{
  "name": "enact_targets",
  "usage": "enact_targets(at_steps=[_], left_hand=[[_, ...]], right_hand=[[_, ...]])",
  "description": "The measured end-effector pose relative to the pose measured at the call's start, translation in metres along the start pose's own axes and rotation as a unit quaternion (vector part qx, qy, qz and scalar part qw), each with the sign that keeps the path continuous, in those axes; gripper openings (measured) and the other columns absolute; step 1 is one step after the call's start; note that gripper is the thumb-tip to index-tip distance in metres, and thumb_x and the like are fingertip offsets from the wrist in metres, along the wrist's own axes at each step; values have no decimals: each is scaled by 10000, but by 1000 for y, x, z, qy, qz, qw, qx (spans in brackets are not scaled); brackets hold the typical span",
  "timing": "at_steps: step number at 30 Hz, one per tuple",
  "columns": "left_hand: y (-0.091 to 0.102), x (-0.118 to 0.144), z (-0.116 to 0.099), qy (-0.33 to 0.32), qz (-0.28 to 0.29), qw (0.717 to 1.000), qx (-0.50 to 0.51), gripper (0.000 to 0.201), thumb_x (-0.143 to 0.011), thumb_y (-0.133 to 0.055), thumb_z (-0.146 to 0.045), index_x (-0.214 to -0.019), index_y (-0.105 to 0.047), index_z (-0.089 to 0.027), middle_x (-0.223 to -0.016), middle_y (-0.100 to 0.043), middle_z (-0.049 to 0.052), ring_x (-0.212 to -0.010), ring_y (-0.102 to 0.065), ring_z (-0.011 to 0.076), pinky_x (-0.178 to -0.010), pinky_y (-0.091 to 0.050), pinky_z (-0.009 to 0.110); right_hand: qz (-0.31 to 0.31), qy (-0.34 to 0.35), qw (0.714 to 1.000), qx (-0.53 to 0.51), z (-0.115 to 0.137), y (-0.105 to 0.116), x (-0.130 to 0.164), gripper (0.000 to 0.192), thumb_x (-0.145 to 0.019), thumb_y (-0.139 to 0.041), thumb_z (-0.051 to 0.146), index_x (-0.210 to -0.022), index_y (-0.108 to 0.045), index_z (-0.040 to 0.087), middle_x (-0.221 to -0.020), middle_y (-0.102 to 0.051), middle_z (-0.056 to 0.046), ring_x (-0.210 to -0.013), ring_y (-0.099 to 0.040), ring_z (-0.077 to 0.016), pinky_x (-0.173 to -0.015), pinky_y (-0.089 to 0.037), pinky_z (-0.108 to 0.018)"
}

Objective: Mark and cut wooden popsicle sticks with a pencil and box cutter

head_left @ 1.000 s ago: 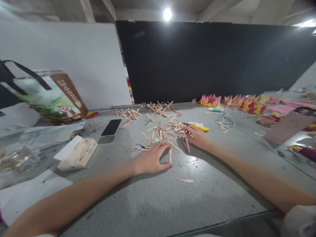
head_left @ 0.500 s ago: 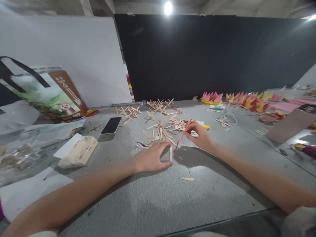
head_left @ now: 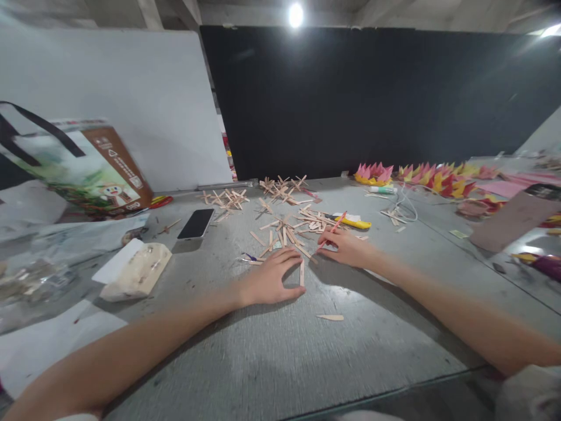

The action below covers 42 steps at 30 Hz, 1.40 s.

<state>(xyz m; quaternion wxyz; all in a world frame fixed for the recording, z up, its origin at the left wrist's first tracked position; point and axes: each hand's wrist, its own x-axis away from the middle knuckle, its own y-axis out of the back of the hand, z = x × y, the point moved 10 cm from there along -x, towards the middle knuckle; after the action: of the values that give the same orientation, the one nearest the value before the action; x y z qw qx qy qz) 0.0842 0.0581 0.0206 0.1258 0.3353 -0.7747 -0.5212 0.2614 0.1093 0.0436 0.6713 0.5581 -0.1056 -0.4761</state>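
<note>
My left hand spans a short wooden craft stick, thumb at its near end and fingertips at its far end, against the grey table. A slim red pencil is gripped in my right hand, slanting with its lower end down by the table, just right of the craft stick. Beyond both hands lies a loose pile of craft sticks. Behind my right hand rests a yellow utility knife. Nearer the front is one pointed stick piece.
Left of the sticks lie a phone and a cream-coloured block, with a printed bag behind. Pink and yellow paper flowers line the back right, near a white cable. A dark panel closes off the back.
My right hand has come down and left with the pencil, closer to the craft stick. The yellow utility knife behind it shows more fully. My left hand keeps its place.
</note>
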Motion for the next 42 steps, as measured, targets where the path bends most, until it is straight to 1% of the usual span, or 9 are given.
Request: enact_targets(at_steps=[4,7,9,11,15,22,26,31,42], left_hand=[[-1,0,2,3,-1,1000,-11,757,-934,-734,-614,-1546,-588,-194,-1688,-503,146,-1639,-354,356,-1363,-298,540],[0,0,1,-1,-3,1000,-12,759,-922,-746,-613,-1541,-592,-201,-1673,-521,145,-1630,-371,359,-1359,-313,544],[0,-1,0,-7,-8,1000,-13,741,-921,-747,-608,-1531,-599,-214,-1661,-534,140,-1620,-391,356,-1354,-322,542],[2,-1,-2,-12,-11,1000,-14,718,-925,-746,-599,-1519,-610,-219,-1649,-547,137,-1604,-416,350,-1351,-329,534],[3,-1,-4,-13,-13,1000,-14,690,-916,-765,-562,-1501,-631,-219,-1627,-573,130,-1576,-455,345,-1344,-340,524],[3,-2,-4,-16,-18,1000,-10,667,-910,-778,-545,-1483,-653,-227,-1617,-586,120,-1596,-431,337,-1349,-331,521],[1,-2,-3,-9,-14,1000,-11,666,-901,-789,-541,-1469,-665,-216,-1625,-579,126,-1599,-424,335,-1351,-328,514],[2,-3,-3,-9,-17,1000,-5,672,-896,-791,-534,-1476,-660,-222,-1620,-586,115,-1593,-433,333,-1349,-331,516],[3,-2,-4,-10,-20,1000,-5,680,-898,-779,-550,-1483,-650,-229,-1623,-582,118,-1578,-451,338,-1345,-333,514]], right_hand=[[-46,-62,988,-132,0,-1,3,228,-946,-756,426,-867,-667,230,-759,-677,-16,-672,-591,-182,-644,-458,-308],[-26,-59,971,-231,18,-17,6,275,-943,-762,451,-825,-646,231,-748,-679,-4,-638,-566,-158,-595,-424,-286],[-4,-43,965,-260,32,-28,9,266,-941,-767,441,-830,-650,230,-755,-680,-3,-653,-573,-157,-608,-430,-285],[10,-40,962,-269,38,-36,11,259,-944,-770,432,-840,-647,230,-767,-688,-5,-672,-585,-161,-624,-438,-288],[20,-48,959,-279,37,-43,12,276,-954,-766,426,-831,-616,230,-802,-704,-17,-699,-599,-169,-638,-444,-296],[25,-22,953,-300,38,-43,11,276,-955,-769,415,-833,-615,223,-828,-700,-20,-748,-634,-172,-671,-467,-292],[34,-43,959,-278,38,-45,11,250,-963,-756,414,-861,-626,226,-791,-693,-9,-699,-605,-164,-642,-444,-288],[27,-27,957,-287,41,-41,11,253,-963,-751,378,-827,-605,222,-795,-666,-10,-722,-603,-169,-650,-436,-288],[23,-22,954,-298,42,-40,11,315,-976,-746,417,-802,-572,220,-788,-640,-5,-687,-558,-149,-616,-410,-273]])
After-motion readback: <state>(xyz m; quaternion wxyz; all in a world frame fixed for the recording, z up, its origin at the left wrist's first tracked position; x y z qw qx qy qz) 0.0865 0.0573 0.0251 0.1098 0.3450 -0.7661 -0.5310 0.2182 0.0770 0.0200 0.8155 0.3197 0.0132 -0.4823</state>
